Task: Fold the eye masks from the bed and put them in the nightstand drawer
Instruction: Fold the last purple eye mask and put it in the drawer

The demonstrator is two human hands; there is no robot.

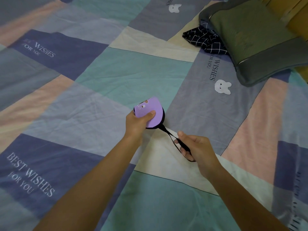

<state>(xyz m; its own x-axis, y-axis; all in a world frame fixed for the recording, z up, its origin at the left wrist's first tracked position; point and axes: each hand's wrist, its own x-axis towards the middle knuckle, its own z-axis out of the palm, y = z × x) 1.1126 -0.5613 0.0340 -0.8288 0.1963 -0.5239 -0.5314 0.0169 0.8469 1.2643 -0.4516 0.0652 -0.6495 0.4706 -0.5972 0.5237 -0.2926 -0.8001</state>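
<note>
A purple eye mask [154,108] with a small cartoon print and a black underside is folded in half and held above the patchwork bed sheet [130,70]. My left hand [138,121] grips it, thumb pressed on the purple face. Its black elastic strap [168,133] stretches down to the right. My right hand [194,147] holds the strap's loop, fingers curled round it. The nightstand drawer is out of view.
A grey-green pillow [250,35] lies at the top right, with a dark checked cloth [205,40] tucked under its left edge. A wooden surface [298,22] shows beyond the pillow. The sheet carries printed words and bunny faces.
</note>
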